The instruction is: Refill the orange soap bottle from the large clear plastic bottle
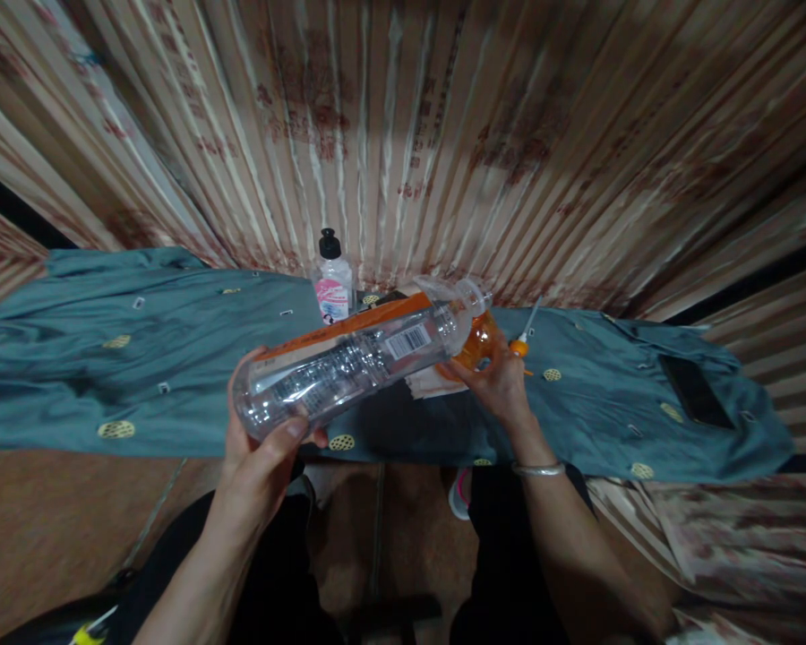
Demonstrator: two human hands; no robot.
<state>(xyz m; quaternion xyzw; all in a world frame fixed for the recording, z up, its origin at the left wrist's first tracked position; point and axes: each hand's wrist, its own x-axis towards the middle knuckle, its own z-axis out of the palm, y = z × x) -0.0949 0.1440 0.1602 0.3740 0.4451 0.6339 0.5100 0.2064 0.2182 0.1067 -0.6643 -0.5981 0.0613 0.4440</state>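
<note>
My left hand (261, 457) is closed around the bottom of a clear plastic bottle (376, 376). The bottle lies tilted in the air, its neck up and to the right, with an orange-edged label and a barcode. My right hand (501, 376) is closed on an orange see-through plastic piece (478, 345) just below the bottle's neck; its exact kind is unclear. Whether this piece touches the bottle cannot be made out. Beside my right hand is a thin light-coloured stick with an orange knob (520, 347).
A green patterned cloth (194, 376) covers the narrow table. A black-capped pump-style bottle (332, 287) with a pink label stands at the back. White folded paper or cloth (433, 383) lies under the hands. On the right rests a black phone (695, 391). A pleated curtain (376, 134) hangs behind.
</note>
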